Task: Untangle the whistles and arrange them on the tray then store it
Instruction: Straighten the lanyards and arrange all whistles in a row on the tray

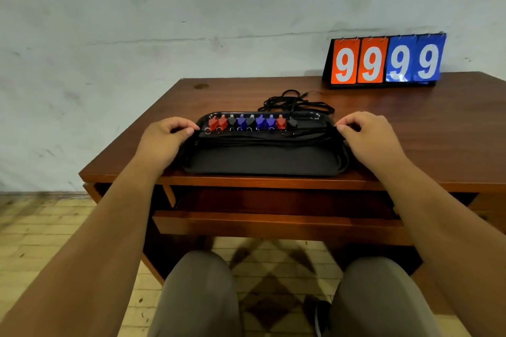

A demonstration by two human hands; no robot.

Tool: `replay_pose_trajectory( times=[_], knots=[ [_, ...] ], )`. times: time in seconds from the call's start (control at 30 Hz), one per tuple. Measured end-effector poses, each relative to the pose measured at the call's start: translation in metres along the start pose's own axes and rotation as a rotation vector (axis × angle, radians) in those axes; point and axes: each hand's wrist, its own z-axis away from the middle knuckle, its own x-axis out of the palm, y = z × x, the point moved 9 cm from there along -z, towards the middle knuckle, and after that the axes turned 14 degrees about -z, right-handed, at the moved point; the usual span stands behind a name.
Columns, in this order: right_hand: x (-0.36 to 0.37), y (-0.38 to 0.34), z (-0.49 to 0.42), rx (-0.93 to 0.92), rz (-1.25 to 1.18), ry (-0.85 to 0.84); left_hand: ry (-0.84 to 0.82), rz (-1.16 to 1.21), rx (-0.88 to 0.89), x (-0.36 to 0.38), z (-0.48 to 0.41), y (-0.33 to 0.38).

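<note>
Left hand [167,135] and right hand [364,134] each have fingers curled over an end rim of the black tray [262,161], both arms stretched forward; tray sits at the tabletop [410,123] near edge; whistles [250,122] (red, blue, black) sit in a row along its far side, lanyards [260,141] lying across it; more cord [297,102] bunched just behind.

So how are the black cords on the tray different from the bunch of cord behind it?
On the tray, the cords run fairly straight, held between the left hand and the right hand; the bunch behind lies in loose tangled loops. The cords lie just in front of the row of whistles; the bunch sits on the table, touched by neither hand. Both are thin and black.
</note>
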Motion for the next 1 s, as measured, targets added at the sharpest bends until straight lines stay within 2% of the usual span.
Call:
replay_pose_trajectory(
  times=[0.3,0.5,0.83,1.0],
  knots=[
    [0.003,0.001,0.002,0.008,0.035,-0.044,-0.042,-0.146,0.021,0.003,0.003,0.010],
    [0.000,0.000,0.002,0.014,-0.018,-0.026,-0.028,-0.059,-0.014,0.001,0.002,0.003],
    [-0.012,0.009,0.005,0.173,-0.170,0.096,0.104,0.063,-0.098,-0.015,0.015,0.007],
    [-0.007,0.001,0.000,0.105,-0.111,0.063,0.225,-0.048,0.051,-0.023,0.021,0.057]
  ],
)
